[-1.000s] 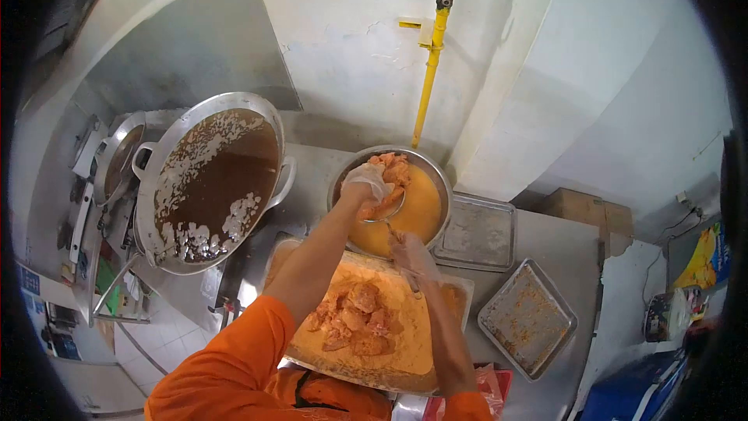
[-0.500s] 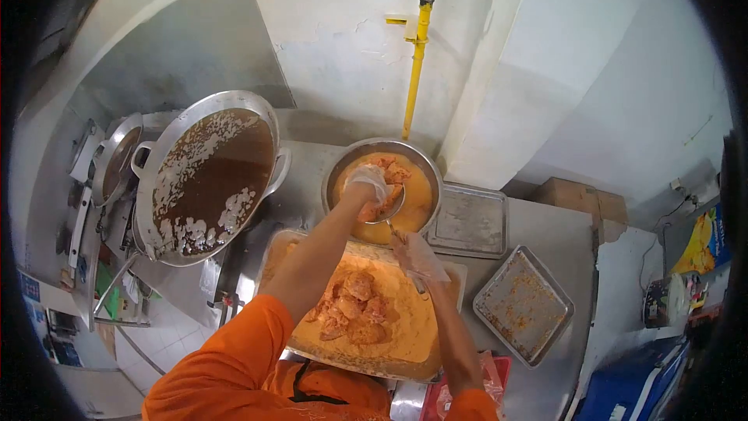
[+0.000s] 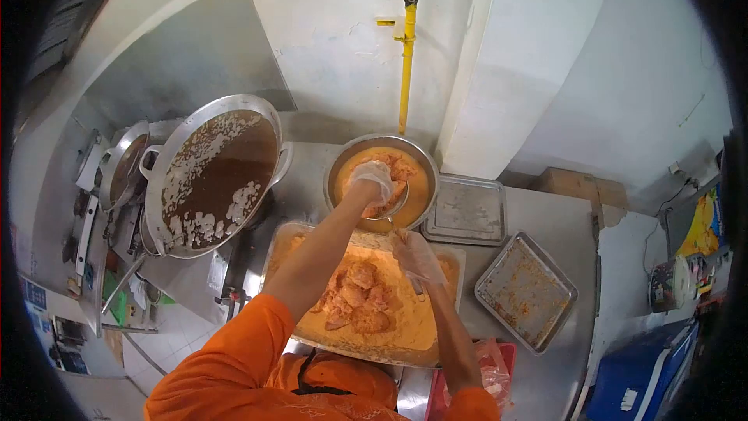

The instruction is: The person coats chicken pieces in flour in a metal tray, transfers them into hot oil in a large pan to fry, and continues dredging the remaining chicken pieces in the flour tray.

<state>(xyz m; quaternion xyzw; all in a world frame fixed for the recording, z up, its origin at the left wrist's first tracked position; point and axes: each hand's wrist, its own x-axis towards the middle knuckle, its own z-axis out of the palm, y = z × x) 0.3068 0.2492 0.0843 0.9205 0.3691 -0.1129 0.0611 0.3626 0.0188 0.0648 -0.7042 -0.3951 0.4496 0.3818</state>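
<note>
A steel bowl (image 3: 431, 165) holds orange liquid and raw meat pieces (image 3: 402, 165). Over it, my left hand (image 3: 372, 181), in a clear plastic glove, rests on the meat in a round strainer (image 3: 399, 204); its fingers are mostly hidden. My right hand (image 3: 413, 254), gloved too, is closed around the handle of that strainer, at the bowl's near edge. Nearest my body, a large tray (image 3: 456, 261) carries orange flour (image 3: 405, 312) with several coated meat pieces (image 3: 358, 296) heaped in the middle.
At left stands a big two-handled pan (image 3: 160, 187) of brown, foamy oil, with a smaller pan (image 3: 125, 168) beyond. Right of the bowl lie a flat tray (image 3: 466, 210) and a crumb-strewn tray (image 3: 526, 292). A red tray (image 3: 440, 390) with plastic sits near my right forearm.
The camera view has shifted slightly. The strainer sits a little lower in the bowl, and both hands remain at it.
</note>
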